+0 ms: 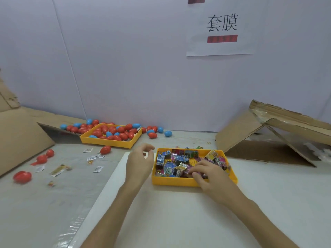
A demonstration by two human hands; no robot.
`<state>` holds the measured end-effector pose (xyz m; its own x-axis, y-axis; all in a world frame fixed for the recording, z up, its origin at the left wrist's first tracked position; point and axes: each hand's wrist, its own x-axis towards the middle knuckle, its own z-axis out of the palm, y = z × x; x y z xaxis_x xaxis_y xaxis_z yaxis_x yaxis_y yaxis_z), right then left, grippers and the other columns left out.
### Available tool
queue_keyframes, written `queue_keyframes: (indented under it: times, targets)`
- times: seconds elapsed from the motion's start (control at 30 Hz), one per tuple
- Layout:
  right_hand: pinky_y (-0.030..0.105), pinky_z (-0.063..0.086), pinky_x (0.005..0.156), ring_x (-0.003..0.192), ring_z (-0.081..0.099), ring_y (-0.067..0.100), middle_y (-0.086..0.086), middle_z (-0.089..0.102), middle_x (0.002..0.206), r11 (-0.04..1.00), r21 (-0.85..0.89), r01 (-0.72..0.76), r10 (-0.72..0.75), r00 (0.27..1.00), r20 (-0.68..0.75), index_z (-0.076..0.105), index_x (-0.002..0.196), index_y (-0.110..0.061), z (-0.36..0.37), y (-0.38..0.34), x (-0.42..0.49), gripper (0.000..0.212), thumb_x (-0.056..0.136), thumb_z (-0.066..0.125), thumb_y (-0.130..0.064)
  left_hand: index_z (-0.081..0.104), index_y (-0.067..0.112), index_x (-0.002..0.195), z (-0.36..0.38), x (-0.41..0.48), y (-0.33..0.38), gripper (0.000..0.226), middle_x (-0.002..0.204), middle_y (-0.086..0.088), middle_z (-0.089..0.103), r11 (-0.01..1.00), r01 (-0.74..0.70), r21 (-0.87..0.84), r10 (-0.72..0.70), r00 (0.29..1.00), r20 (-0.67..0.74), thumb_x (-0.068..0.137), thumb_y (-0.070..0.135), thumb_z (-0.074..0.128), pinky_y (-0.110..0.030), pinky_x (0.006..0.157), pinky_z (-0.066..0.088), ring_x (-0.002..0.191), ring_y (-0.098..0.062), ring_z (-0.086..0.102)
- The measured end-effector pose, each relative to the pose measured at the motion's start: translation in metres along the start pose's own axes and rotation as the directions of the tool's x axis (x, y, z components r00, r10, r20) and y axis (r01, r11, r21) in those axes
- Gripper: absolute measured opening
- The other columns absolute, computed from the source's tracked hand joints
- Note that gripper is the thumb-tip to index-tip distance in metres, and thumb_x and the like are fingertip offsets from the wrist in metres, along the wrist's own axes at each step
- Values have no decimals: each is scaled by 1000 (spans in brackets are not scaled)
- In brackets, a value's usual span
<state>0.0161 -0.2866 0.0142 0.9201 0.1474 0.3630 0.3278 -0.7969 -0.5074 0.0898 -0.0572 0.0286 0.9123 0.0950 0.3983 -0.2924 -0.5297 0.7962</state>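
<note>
The right hand (pixel 208 173) is down inside the near yellow tray (pixel 179 182). Its grip is closed, with fingers and thumb curled round a purple wrapped block (pixel 188 171) near the tray's front wall. The left hand (pixel 138 161) hovers just beside the tray's left wall with its grip slack, the fingers loosely curled and holding nothing.

The block lies among a heap of similar foil-printed blocks (pixel 170 163) that covers most of the tray floor. It looks small, light and fairly stiff, with a glossy wrapper that is likely to be slippery. A pinch across two opposite flat faces should hold it better than one on the corners or loose wrapper ends. The neighbouring blocks press close, so lifting straight up is probably the surest way to avoid dragging others along.

The tray sits on a white sheet on the tabletop (pixel 179 215). Further back on the left, a second yellow tray (pixel 111 143) holds red and blue plastic eggs (pixel 114 131), and more are spilled around it. Small sachets (pixel 97 169) and open red egg halves (pixel 22 176) are scattered to the left. A torn cardboard box (pixel 250 133) lies tipped on the right, beneath a paper sign (pixel 221 27) on the wall.
</note>
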Motion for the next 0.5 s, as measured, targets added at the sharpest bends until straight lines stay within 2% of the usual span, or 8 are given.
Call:
queue_keyframes:
  times: [0.03, 0.1, 0.17, 0.2, 0.27, 0.33, 0.5]
  targets:
    - [22, 43, 85, 98, 56, 4, -14, 60, 105, 1000, 7, -8, 8, 1000, -7, 76, 107, -24, 0, 1, 0, 21, 100, 56, -20, 69, 25, 105, -6, 11, -11, 20, 110, 7, 68, 997, 23, 73, -22, 999, -23, 96, 12, 57, -32, 88, 48, 108, -16, 61]
    - [21, 44, 85, 99, 57, 7, -12, 61, 105, 1000, -7, -16, 15, 1000, -15, 77, 106, -20, -1, 2, 1, 24, 99, 56, -12, 65, 17, 122, -20, 33, -34, 29, 129, -7, 60, 938, 52, 344, -32, 998, -62, 94, 12, 59, -40, 98, 44, 121, -29, 52]
    - [13, 42, 85, 100, 58, 7, -14, 63, 105, 1000, -27, -13, 12, 1000, -9, 78, 106, -18, -1, 2, 2, 28, 97, 55, -6, 57, 15, 133, -36, 50, -58, 40, 141, -11, 49, 799, 103, 592, -58, 994, -95, 93, 16, 62, -45, 102, 42, 129, -33, 44]
    - [8, 40, 85, 100, 59, 5, -15, 63, 104, 999, -32, -9, 9, 1000, -9, 78, 106, -18, -1, 2, 2, 29, 96, 55, -4, 54, 14, 135, -43, 57, -69, 42, 144, -11, 46, 741, 133, 658, -86, 991, -104, 94, 18, 62, -46, 103, 41, 132, -32, 42]
    - [3, 38, 84, 98, 59, 2, -18, 64, 101, 1000, -23, -11, 11, 1000, -16, 78, 105, -17, -1, 2, 2, 30, 94, 55, -2, 52, 14, 134, -54, 70, -90, 37, 144, -11, 46, 681, 175, 711, -147, 984, -101, 98, 20, 57, -49, 104, 40, 132, -32, 43]
    - [0, 36, 85, 96, 58, -1, -19, 63, 100, 1000, -8, -23, 22, 999, -23, 78, 106, -17, -1, 4, 3, 31, 93, 55, -2, 53, 15, 132, -60, 80, -105, 32, 138, -10, 52, 672, 192, 716, -193, 978, -81, 101, 22, 52, -50, 104, 42, 127, -33, 50]
    - [-4, 33, 83, 93, 58, -5, -18, 64, 97, 999, 31, -42, 44, 996, -80, 81, 100, -16, -1, 7, 3, 32, 90, 58, 3, 64, 15, 117, -59, 93, -110, 20, 114, -11, 69, 711, 168, 683, -92, 985, -146, 98, 21, 64, -47, 95, 46, 109, -31, 60]
